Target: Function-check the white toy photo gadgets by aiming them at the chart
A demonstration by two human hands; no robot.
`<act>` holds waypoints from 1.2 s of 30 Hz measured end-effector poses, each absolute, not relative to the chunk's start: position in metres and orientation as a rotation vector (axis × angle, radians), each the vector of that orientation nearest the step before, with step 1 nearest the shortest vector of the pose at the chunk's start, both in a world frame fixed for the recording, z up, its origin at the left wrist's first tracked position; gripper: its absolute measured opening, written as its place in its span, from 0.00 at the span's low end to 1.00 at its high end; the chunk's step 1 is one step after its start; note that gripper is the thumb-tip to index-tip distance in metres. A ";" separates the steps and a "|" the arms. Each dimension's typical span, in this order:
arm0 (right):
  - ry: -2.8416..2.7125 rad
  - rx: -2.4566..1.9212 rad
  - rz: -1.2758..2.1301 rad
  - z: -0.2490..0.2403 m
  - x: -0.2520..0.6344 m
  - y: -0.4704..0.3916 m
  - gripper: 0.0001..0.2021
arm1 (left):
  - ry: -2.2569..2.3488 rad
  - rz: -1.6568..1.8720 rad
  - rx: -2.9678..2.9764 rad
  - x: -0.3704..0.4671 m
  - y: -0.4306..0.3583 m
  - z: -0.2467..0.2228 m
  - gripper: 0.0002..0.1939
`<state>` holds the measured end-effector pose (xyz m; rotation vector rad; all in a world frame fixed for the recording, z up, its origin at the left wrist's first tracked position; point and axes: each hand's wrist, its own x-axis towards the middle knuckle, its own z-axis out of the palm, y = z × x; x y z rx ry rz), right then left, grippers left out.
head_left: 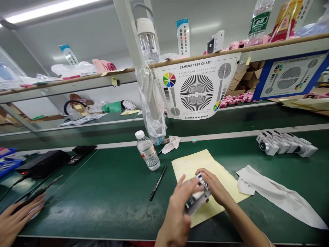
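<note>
Above the yellow paper (218, 164), a small silver camera (199, 199) is tilted between my two hands. My right hand (214, 185) grips its far end, fingers curled around the body. My left hand (178, 206) is wrapped about the near side, its fingers over the camera and slightly blurred. Part of the camera is hidden behind these fingers. To the left of the paper lies a black marker pen (158, 183). A white cloth (277, 195) is spread to the right of my right hand.
Several silver cameras (285, 143) stand in a row at the right. A water bottle (147, 151) stands behind the pen. At far left, another person's hand (23, 216) holds a soldering iron (38, 191) near a black box (43, 164). A camera test chart (196, 87) hangs from the shelf.
</note>
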<state>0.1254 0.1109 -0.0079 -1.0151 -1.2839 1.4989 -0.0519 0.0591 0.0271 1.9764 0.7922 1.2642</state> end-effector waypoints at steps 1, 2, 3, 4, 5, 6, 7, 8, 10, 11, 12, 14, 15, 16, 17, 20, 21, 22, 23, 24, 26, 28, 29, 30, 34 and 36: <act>-1.259 -1.022 1.493 -0.008 0.128 0.112 0.16 | 0.783 1.232 2.082 -0.048 0.056 0.029 0.37; -1.236 -1.028 1.481 -0.006 0.132 0.112 0.17 | 0.787 1.226 2.140 -0.046 0.055 0.031 0.35; -1.215 -1.033 1.464 -0.004 0.135 0.112 0.17 | 0.812 1.255 2.160 -0.047 0.054 0.031 0.35; -1.195 -1.038 1.447 -0.001 0.139 0.110 0.17 | 0.862 1.301 2.160 -0.049 0.055 0.030 0.35; -1.176 -1.042 1.428 0.002 0.142 0.108 0.17 | 0.934 1.349 2.151 -0.052 0.056 0.029 0.35; -1.158 -1.045 1.409 0.006 0.144 0.106 0.16 | 1.023 1.373 2.147 -0.057 0.058 0.026 0.36; -1.141 -1.048 1.391 0.009 0.146 0.103 0.16 | 1.125 1.373 2.145 -0.061 0.061 0.023 0.37; -1.125 -1.051 1.371 0.012 0.148 0.101 0.15 | 1.224 1.341 2.145 -0.064 0.063 0.020 0.38; -1.102 -1.055 1.329 0.018 0.149 0.095 0.14 | 1.340 1.211 2.151 -0.066 0.068 0.014 0.40; -1.094 -1.053 1.309 0.020 0.150 0.092 0.14 | 1.348 1.144 2.159 -0.065 0.069 0.011 0.42; -1.089 -1.049 1.290 0.022 0.150 0.090 0.14 | 1.336 1.097 2.171 -0.063 0.071 0.010 0.42; -1.085 -1.038 1.252 0.026 0.150 0.084 0.14 | 1.303 1.078 2.196 -0.058 0.072 0.010 0.40; -1.086 -1.030 1.233 0.027 0.150 0.081 0.14 | 1.289 1.100 2.212 -0.056 0.073 0.011 0.38; -1.091 -1.022 1.212 0.029 0.150 0.078 0.14 | 1.273 1.139 2.235 -0.054 0.074 0.014 0.36; -1.101 -1.011 1.189 0.031 0.151 0.076 0.14 | 1.250 1.189 2.267 -0.053 0.076 0.017 0.33; -1.161 -0.943 1.091 0.039 0.156 0.072 0.13 | 1.143 1.326 2.401 -0.052 0.081 0.032 0.32; -1.188 -0.906 1.047 0.043 0.158 0.072 0.13 | 1.104 1.360 2.447 -0.052 0.083 0.038 0.32; -1.215 -0.866 1.003 0.047 0.161 0.072 0.13 | 1.067 1.394 2.489 -0.051 0.085 0.045 0.32; -1.243 -0.822 0.961 0.052 0.164 0.073 0.12 | 1.029 1.427 2.526 -0.051 0.088 0.053 0.31; -1.273 -0.775 0.923 0.057 0.167 0.073 0.12 | 0.987 1.464 2.560 -0.051 0.090 0.060 0.31; -1.338 -0.675 0.855 0.068 0.172 0.074 0.11 | 0.889 1.547 2.618 -0.049 0.093 0.076 0.31; -1.399 -0.575 0.779 0.079 0.176 0.074 0.09 | 0.777 1.617 2.668 -0.047 0.093 0.090 0.31; -1.425 -0.528 0.736 0.084 0.177 0.073 0.09 | 0.719 1.634 2.692 -0.046 0.092 0.096 0.33; -1.450 -0.485 0.692 0.088 0.179 0.071 0.09 | 0.660 1.631 2.716 -0.045 0.090 0.101 0.34; -1.533 -0.383 0.548 0.097 0.182 0.065 0.10 | 0.491 1.413 2.796 -0.047 0.081 0.117 0.42; -1.557 -0.387 0.513 0.099 0.183 0.062 0.11 | 0.457 1.290 2.810 -0.049 0.077 0.122 0.46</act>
